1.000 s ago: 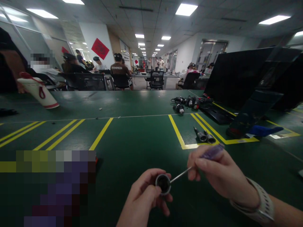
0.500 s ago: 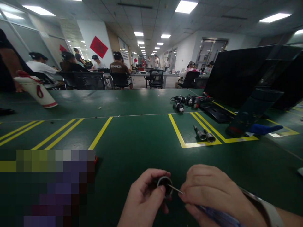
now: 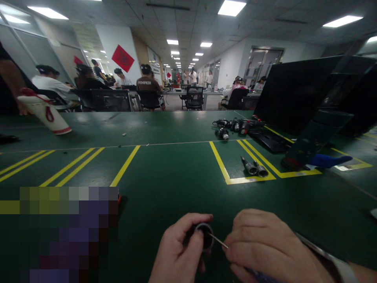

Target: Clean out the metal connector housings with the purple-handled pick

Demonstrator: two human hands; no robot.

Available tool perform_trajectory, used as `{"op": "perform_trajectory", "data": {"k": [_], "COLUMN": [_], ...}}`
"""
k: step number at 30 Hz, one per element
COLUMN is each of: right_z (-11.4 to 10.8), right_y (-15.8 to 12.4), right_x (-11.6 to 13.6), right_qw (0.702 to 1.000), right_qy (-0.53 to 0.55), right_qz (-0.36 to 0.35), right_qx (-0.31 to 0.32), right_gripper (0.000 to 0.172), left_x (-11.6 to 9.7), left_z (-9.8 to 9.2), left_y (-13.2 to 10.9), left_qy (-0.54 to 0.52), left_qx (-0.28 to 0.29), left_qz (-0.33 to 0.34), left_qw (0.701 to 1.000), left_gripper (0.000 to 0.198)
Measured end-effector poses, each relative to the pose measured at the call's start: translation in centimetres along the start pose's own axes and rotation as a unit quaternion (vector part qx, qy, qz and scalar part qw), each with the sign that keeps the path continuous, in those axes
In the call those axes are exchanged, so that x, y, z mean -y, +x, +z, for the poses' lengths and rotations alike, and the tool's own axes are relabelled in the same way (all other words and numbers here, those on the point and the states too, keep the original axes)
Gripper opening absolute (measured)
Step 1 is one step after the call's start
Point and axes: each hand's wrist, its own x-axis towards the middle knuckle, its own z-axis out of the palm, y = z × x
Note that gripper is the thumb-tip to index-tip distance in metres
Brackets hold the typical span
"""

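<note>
My left hand is closed round a hollow, cup-shaped metal part, its open mouth turned toward my right hand. Fingers cover most of its side, and the thumb lies at the rim. In my right hand is a screwdriver, gripped in closed fingers; its thin shaft reaches into the mouth of the part. The tip is lost in the dark inside, and most of the bluish handle is hidden by the palm. Beyond my hands, two metal pieces with round open ends and narrow stems lie inside a yellow-taped area.
Several black and metal tool parts lie farther back on the green table. A dark bottle and a large black panel stand at right, a white cup at left. Pixelation masks the lower left. People sit beyond the table.
Both hands have sunk slightly, with the metal part and screwdriver still held. The shaft stays inside the part's mouth, and less of the bluish handle shows.
</note>
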Motion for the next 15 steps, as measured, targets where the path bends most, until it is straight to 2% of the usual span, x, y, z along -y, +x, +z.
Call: {"op": "perform_trajectory", "data": {"k": [7, 15], "right_z": [-0.4, 0.4], "right_y": [0.0, -0.4], "right_x": [0.9, 1.2], "right_qw": [0.999, 0.998], "right_qy": [-0.038, -0.053], "right_qz": [0.022, 0.032], "right_qx": [-0.001, 0.018], "right_gripper": [0.016, 0.037], "left_x": [0.5, 0.7], "left_z": [-0.1, 0.2], "left_y": [-0.1, -0.4], "left_qy": [0.013, 0.04], "left_qx": [0.0, -0.002], "left_qz": [0.011, 0.029], "left_qw": [1.0, 0.999], "left_gripper": [0.026, 0.028]}}
